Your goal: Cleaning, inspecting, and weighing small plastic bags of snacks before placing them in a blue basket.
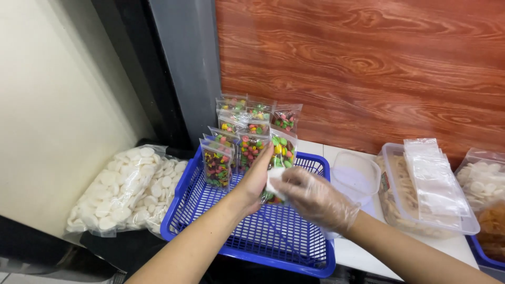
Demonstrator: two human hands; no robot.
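My left hand (258, 181) is bare; my right hand (314, 199) wears a clear, see-through glove. Between them, the small packet (281, 158) shows green, yellow, orange and red bits with a white label. The upright packets (239, 134) behind hold the same mixed colours, pink too. The basket (205, 210) is bright blue mesh. The big bag of discs (121, 189) is off-white. The wall (368, 63) is reddish-brown with dark swirling wood grain. The lidded tub (415, 210) is clear over pale tan.

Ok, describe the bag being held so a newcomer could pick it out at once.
Find the blue basket under the wood-grain wall. Small clear bags of coloured sweets stand at its back. The held bag is the only one gripped between the bare left hand and gloved right hand.
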